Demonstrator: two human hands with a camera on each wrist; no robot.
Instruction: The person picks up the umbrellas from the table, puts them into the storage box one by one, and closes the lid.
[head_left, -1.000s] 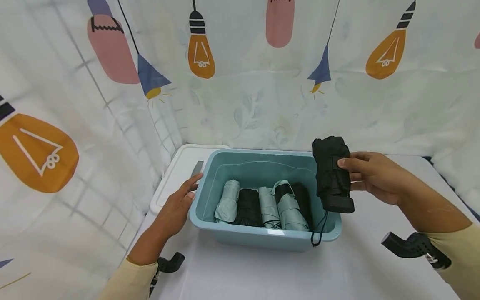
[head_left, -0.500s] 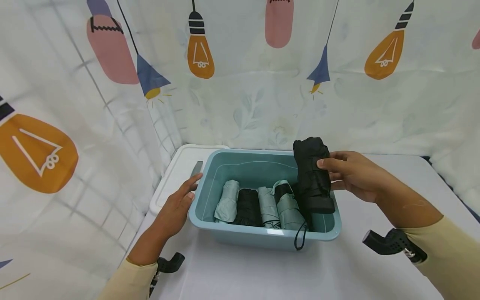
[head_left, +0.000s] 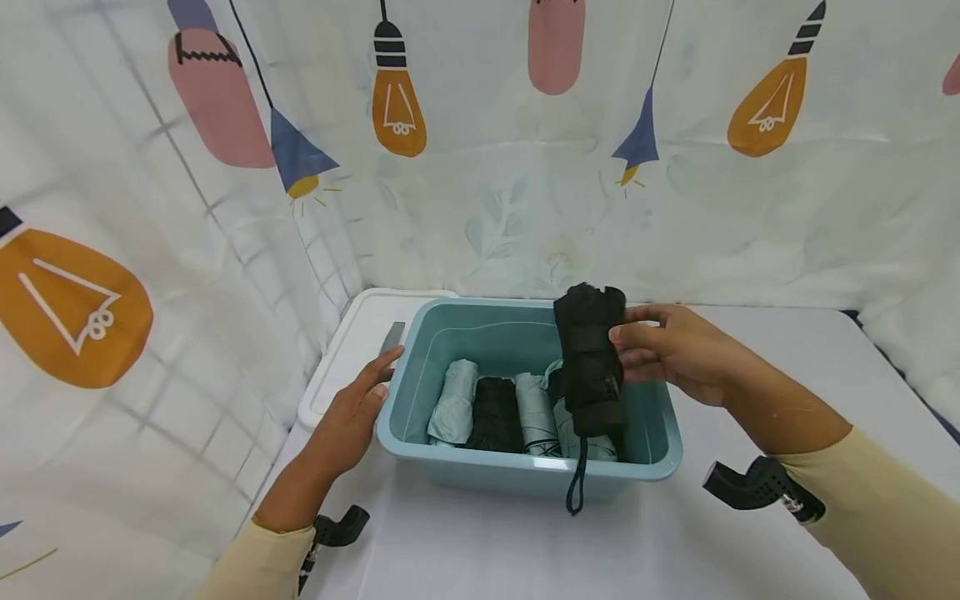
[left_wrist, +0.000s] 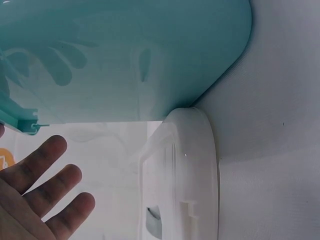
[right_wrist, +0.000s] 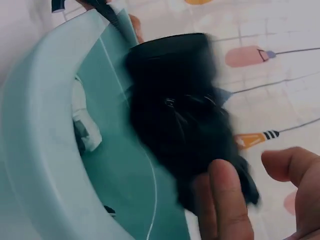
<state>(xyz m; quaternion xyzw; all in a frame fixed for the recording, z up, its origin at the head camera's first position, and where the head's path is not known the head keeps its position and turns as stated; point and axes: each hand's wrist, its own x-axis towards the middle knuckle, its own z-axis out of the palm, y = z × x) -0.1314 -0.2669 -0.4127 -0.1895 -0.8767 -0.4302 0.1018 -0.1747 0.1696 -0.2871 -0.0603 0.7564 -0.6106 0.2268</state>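
In the head view my right hand [head_left: 675,350] pinches a black folded umbrella [head_left: 590,358] between thumb and fingers. The umbrella stands nearly upright over the right half of a blue-green plastic bin [head_left: 525,471], its wrist loop dangling in front of the rim. Several folded umbrellas lie side by side in the bin, among them a pale green umbrella [head_left: 454,402] and a black umbrella [head_left: 497,415]. My left hand [head_left: 352,421] rests at the bin's left rim, its fingers fairly straight in the left wrist view. The right wrist view shows the held umbrella [right_wrist: 175,110] blurred.
A white lid [head_left: 337,367] with a grey handle lies behind the left hand, beside the bin. White cloth covers the table [head_left: 510,550]. A printed curtain [head_left: 480,167] hangs close behind and to the left.
My right hand has carried the black umbrella leftward, from the bin's right end to above the umbrellas inside. The left hand has stayed at the rim.
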